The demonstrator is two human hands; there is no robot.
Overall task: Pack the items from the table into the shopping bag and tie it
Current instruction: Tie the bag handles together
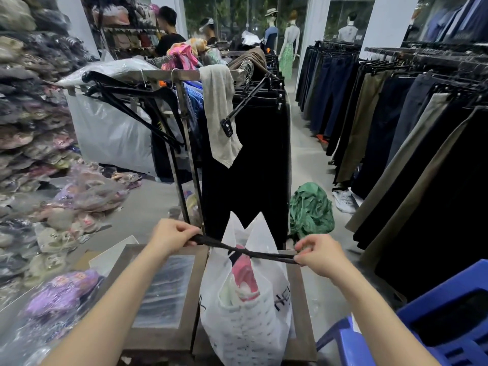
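A white plastic shopping bag [245,331] stands upright on the small table [161,336], with pink and white packed items [244,278] showing in its open mouth. Its two white handle flaps [248,228] stick up. Across the mouth runs a thin dark strap or twisted cloth strip [248,251], pulled taut. My left hand [171,236] pinches the strip's left end. At the right end, my right hand [320,256] pinches it between thumb and fingers.
A clear-wrapped dark packet [163,289] lies on the table left of the bag. A clothes rack of black trousers [248,154] stands just behind. Bagged garments [60,291] pile at left, a green cloth [310,210] lies on the floor, blue plastic stools [422,334] sit at right.
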